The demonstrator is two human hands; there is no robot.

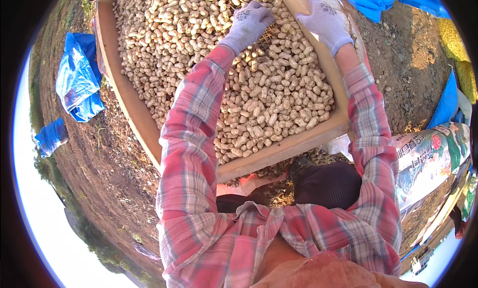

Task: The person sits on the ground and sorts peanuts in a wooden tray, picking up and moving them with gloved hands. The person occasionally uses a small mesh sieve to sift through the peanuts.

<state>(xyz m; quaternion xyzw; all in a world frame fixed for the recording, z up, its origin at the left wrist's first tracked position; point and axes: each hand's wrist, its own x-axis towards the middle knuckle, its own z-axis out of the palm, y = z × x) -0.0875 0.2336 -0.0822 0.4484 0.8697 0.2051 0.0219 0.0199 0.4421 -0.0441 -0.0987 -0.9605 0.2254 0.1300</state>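
Note:
Unshelled peanuts [276, 101] fill a wooden-framed tray [283, 148]. My left hand [248, 23], in a pale knitted work glove, is over the peanuts near the tray's upper middle, its fingers curled; whether it holds a peanut cannot be told. Just beside it a patch of wire mesh [266, 38] shows between the peanuts. My right hand [324, 22], in a matching glove, rests on the tray's right wooden side, with the thumb over the inner edge and the fingers partly cut off by the top of the view.
Blue plastic sheeting [80, 77] lies on the soil at the left, more [396, 0] at the upper right. A printed woven sack [429, 157] stands right of me, with yellow netting [455, 45] beyond. A dark-clad knee [328, 183] is below the tray's near edge.

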